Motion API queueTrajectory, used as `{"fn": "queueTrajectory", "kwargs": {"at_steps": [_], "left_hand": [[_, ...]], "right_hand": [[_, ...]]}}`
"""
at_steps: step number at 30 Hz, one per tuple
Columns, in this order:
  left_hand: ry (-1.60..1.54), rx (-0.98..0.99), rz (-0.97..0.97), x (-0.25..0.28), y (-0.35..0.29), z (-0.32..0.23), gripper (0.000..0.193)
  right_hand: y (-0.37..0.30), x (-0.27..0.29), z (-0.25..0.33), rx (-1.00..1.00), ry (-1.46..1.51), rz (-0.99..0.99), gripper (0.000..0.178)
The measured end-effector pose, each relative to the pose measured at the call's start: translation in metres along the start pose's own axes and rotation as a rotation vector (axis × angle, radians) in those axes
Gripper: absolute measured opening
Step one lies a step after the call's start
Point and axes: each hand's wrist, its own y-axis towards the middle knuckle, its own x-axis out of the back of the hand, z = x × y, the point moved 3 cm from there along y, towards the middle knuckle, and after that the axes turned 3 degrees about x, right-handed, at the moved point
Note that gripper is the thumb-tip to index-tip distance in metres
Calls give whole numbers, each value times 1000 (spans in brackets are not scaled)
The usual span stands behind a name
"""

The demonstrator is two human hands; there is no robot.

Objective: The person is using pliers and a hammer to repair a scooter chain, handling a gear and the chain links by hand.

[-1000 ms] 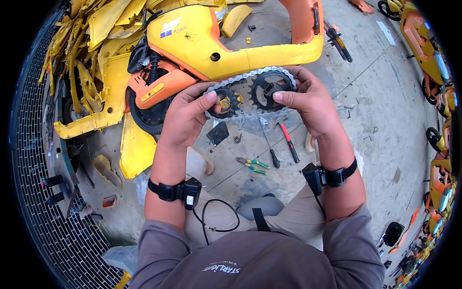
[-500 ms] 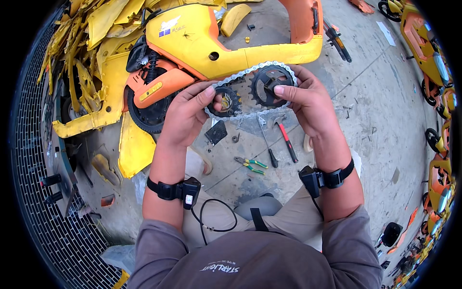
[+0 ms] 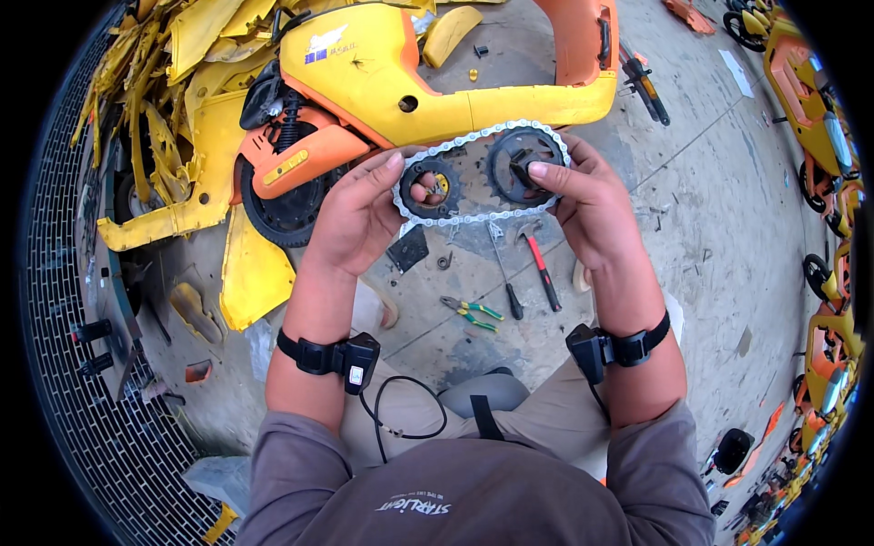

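Note:
A silver roller chain (image 3: 474, 137) runs as a loop around two dark sprockets, held up in front of me. At the left end, my left hand (image 3: 360, 211) grips the smaller sprocket (image 3: 446, 173), its thumb at the chain and fingertips showing through the centre hole. My right hand (image 3: 590, 202) holds the larger sprocket (image 3: 503, 173) at the right end, with the thumb pressed on the black piece at its middle. Between the sprockets the chain spans above and below an open gap. Most of my fingers behind the parts are hidden.
On the concrete floor below lie pliers (image 3: 473, 313), a screwdriver (image 3: 515, 300) and a red-handled hammer (image 3: 543, 277). A yellow and orange scooter body (image 3: 364, 73) lies beyond my hands. Broken yellow panels (image 3: 196, 100) pile up at left; several scooters (image 3: 824, 255) line the right.
The larger sprocket has turned in my right hand, and its face looks different. Both hands and the chain loop have shifted slightly right and down, with both grips kept.

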Motion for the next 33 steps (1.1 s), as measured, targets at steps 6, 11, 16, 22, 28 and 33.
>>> {"fn": "queueTrajectory", "kwargs": {"at_steps": [6, 11, 16, 22, 28, 33], "left_hand": [[-3, 7, 33, -3, -1, -1, 43], [-37, -2, 22, -5, 1, -1, 42], [-49, 4, 12, -3, 4, 1, 42], [-36, -6, 7, -2, 4, 2, 41], [-35, -8, -16, -5, 5, 1, 41], [-14, -22, -61, -7, 5, 1, 42]], "right_hand": [[0, 6, 2, -21, -15, 14, 56], [1, 8, 1, 4, -9, 14, 59], [0, 7, 4, 8, -3, 21, 60], [-1, 6, 6, 24, -13, 42, 60], [-1, 8, 6, 34, -34, 46, 59], [1, 7, 4, 48, -28, 54, 60]]}}
